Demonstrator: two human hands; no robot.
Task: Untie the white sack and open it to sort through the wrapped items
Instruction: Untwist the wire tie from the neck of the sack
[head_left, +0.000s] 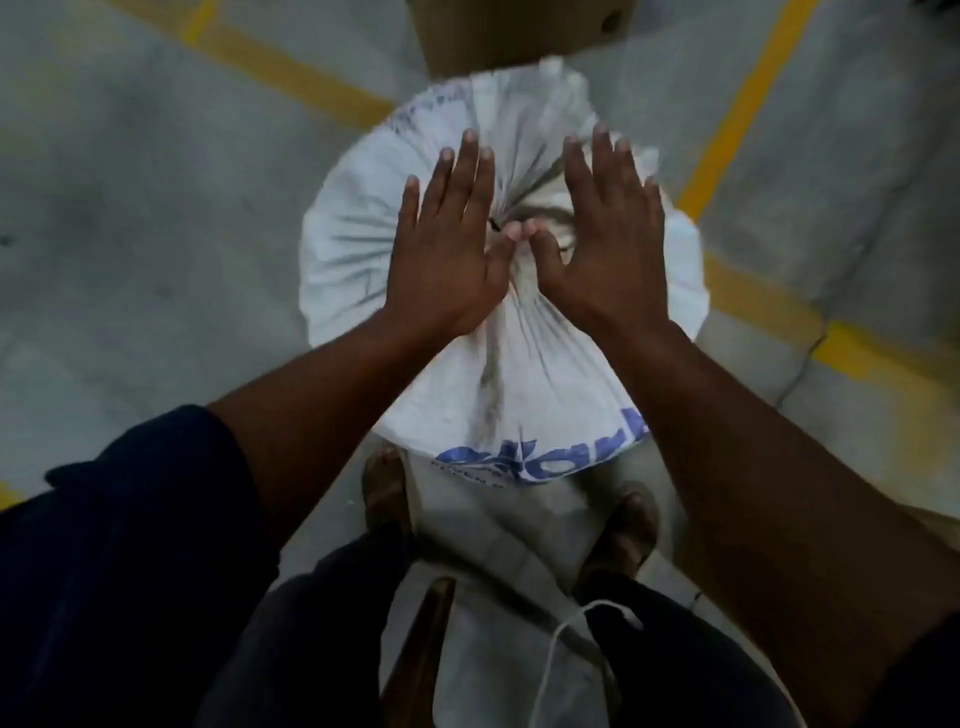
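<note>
The person's dark sleeves (119, 545) and two bare forearms fill the near part of the view, reaching forward and down from the body toward the white sack (498, 332) that stands on the grey concrete floor (130, 208) directly in front of the sandalled feet (387, 488). The sack's mouth is gathered into a tight pucker at its top, with folds fanning out all round, so the closure is not yet undone; a dark bit of tie (494, 224) shows at the pucker, though it is too small to tell its kind. The left hand (447, 249) and the right hand (605, 244) lie side by side on the gathered top, palms down, fingers spread and straight, gripping nothing; their thumbs meet at the pucker, apparently feeling for the knot while the flat palms steady the sack upright. The sack thus lies under and between both hands, with blue lettering (545, 447) on the near side below the wrists. A cardboard box (519, 36) sits just beyond the sack, toward the far side of the floor, and yellow painted lines (737, 119) run across the floor on either side. Near the legs a second pale bag with a white cord (558, 639) lies between the feet.
</note>
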